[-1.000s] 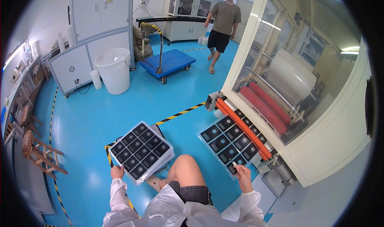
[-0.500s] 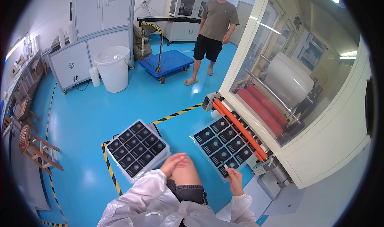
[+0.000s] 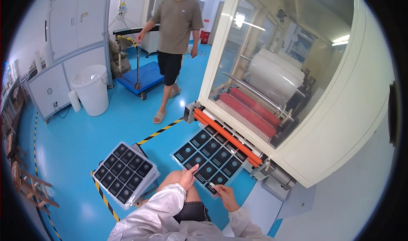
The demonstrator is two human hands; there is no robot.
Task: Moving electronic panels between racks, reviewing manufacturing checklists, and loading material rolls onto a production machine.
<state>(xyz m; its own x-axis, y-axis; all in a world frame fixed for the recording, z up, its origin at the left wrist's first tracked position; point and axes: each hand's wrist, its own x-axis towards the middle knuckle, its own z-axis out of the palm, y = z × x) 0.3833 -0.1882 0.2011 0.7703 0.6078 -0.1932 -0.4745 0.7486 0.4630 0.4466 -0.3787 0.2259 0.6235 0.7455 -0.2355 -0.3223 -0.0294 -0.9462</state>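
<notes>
A printed plastic sheet [image 3: 203, 169] with rows of black rectangles comes out from under an orange roller [image 3: 229, 137]. My left hand [image 3: 187, 179] is at the sheet's near edge, its thumb over the film and its other fingers mostly hidden; it appears to pinch that edge. Further right, my right hand [image 3: 226, 197] is closed on a small whitish tool [image 3: 213, 185], too small to tell its kind, held against the sheet's near corner. A stack of similar printed sheets [image 3: 123, 173] lies to my left, beside my knee.
The cream machine [image 3: 293, 162] with clear panels and a large film roll [image 3: 276, 76] stands at right. Ahead, a person [image 3: 180, 24] walks beside a blue platform cart [image 3: 140, 77]. A white bin [image 3: 91, 92] and wooden stools [image 3: 32, 183] are at left. Striped tape [image 3: 159, 130] marks the floor.
My view has turned right. My left hand has moved from over my knee to the sheet's edge. The person has walked closer and reaches a hand toward the cart's handle.
</notes>
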